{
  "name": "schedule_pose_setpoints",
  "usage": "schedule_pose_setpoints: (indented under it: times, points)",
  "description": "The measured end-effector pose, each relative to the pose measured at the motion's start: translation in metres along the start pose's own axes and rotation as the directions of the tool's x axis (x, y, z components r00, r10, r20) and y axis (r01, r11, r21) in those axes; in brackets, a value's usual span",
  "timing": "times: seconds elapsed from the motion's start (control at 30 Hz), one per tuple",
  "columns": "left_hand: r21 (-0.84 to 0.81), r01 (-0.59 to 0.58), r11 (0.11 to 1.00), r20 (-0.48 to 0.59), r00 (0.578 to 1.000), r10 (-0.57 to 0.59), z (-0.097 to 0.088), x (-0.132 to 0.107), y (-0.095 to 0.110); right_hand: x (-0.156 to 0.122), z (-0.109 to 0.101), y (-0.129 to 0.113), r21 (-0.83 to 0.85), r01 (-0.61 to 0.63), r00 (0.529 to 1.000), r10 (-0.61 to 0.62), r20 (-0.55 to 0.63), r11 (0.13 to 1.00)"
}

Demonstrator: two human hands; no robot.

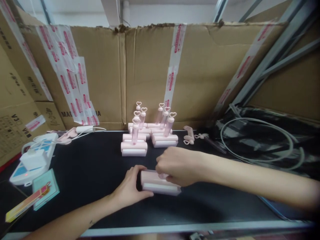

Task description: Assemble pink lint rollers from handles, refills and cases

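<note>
My left hand grips the left end of a pink plastic block that lies on the black mat. My right hand is closed over the block's top right, fingers curled down onto it. Behind the hands stand several finished pink pieces, each a block with an upright tube topped by a heart. Loose pink heart-ended parts lie to their right.
A cardboard wall with red-printed tape closes the back. At the left lie a white power strip with a charger, a teal card and a white cable. Black bags and a grey hose loop fill the right.
</note>
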State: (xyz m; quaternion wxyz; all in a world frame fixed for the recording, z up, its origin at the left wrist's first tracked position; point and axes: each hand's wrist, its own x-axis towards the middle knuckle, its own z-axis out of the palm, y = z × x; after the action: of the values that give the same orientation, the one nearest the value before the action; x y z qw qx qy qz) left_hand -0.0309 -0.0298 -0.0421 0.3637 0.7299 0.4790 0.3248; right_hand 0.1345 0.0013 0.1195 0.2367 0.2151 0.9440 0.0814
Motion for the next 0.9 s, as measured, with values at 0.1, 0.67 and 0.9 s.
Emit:
schedule_pose_setpoints:
  times: [0.1, 0.67, 0.9]
  points:
    - [0.022, 0.043, 0.999, -0.03, 0.999, -0.042, 0.001, -0.003, 0.003, 0.017, -0.017, -0.01, -0.014, -0.017, 0.995, 0.018, 0.102, 1.0]
    - [0.145, 0.051, 0.988, -0.035, 0.998, -0.047, -0.002, -0.017, 0.013, -0.006, -0.031, 0.012, 0.462, -0.258, 0.947, 0.316, -0.052, 0.849]
    - [0.04, -0.044, 0.998, 0.049, 0.998, 0.042, -0.02, -0.004, -0.004, -0.075, 0.054, 0.137, 0.524, -0.453, 0.67, 0.663, -0.333, 0.721]
